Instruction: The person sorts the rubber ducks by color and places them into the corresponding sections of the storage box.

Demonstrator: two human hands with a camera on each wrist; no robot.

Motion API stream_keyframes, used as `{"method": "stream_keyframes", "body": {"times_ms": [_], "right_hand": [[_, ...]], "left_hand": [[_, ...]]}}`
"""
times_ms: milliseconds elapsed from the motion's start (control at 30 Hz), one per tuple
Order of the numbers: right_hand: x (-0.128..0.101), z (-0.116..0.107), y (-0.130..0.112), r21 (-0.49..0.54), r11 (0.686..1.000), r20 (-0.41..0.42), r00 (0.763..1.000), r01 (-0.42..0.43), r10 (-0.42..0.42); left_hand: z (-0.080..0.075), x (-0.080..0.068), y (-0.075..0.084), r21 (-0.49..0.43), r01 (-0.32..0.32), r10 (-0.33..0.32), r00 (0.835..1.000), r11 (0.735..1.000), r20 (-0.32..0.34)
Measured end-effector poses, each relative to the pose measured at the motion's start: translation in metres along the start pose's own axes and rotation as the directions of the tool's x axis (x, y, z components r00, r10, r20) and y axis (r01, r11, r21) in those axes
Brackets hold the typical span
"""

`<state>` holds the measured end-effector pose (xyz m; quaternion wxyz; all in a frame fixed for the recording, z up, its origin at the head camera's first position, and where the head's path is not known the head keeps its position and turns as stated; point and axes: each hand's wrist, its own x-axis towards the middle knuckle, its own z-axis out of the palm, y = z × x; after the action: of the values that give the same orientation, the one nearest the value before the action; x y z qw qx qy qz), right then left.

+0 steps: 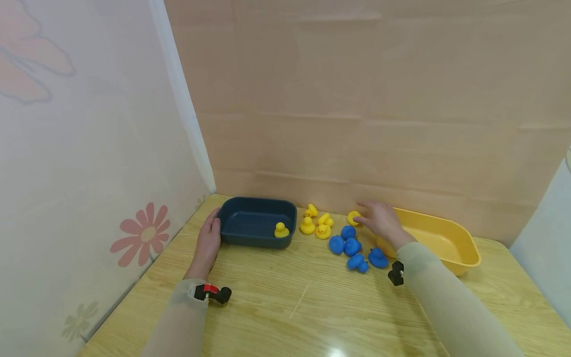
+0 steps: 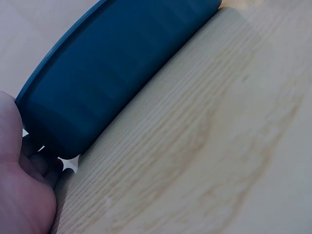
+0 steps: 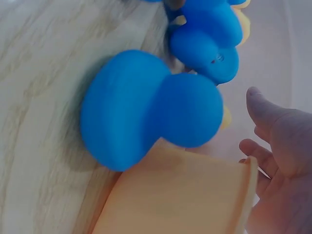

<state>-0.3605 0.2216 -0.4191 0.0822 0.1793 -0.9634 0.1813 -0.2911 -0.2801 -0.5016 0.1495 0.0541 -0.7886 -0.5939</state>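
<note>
The left hand (image 1: 208,242) is bracing the dark blue tub (image 1: 250,235) steady on the surface (image 1: 312,307) while the right hand (image 1: 379,222), fingers loosely extended, is touching a yellow duck (image 1: 353,217) beside the yellow tub (image 1: 464,243).

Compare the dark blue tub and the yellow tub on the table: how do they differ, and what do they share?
The dark blue tub holds one yellow duck; the yellow tub shows no duck inside. The left hand rests against the blue tub's end, while the right hand reaches over the yellow tub's near end. Both are rounded, open rectangular tubs on the wooden table.
</note>
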Motion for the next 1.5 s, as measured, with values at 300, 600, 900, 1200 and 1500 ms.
{"method": "stream_keyframes", "body": {"times_ms": [300, 600, 900, 1200, 1500], "right_hand": [[0.004, 0.008, 0.011, -0.036, 0.999, 0.033, 0.999, 0.017, -0.016], [0.007, 0.01, 0.014, -0.009, 1.0, 0.073, 0.997, -0.008, 0.009], [0.014, 0.016, 0.019, -0.036, 0.999, 0.086, 0.996, -0.01, 0.014], [0.02, 0.022, 0.022, -0.05, 0.999, 0.086, 0.996, -0.019, 0.023], [0.019, 0.025, 0.022, -0.038, 0.999, 0.067, 0.997, -0.022, 0.025]], "left_hand": [[0.0, 0.0, 0.003, 0.018, 0.004, -0.004, 1.0, 1.0, -0.005], [-0.001, 0.0, 0.003, 0.023, 0.004, -0.004, 1.0, 1.0, -0.004], [0.0, -0.002, 0.0, 0.01, 0.01, -0.01, 1.0, 1.0, 0.004], [0.001, -0.002, 0.002, 0.01, 0.008, -0.008, 1.0, 1.0, -0.004], [0.0, -0.001, 0.002, 0.025, 0.012, -0.012, 1.0, 1.0, 0.0]]}}
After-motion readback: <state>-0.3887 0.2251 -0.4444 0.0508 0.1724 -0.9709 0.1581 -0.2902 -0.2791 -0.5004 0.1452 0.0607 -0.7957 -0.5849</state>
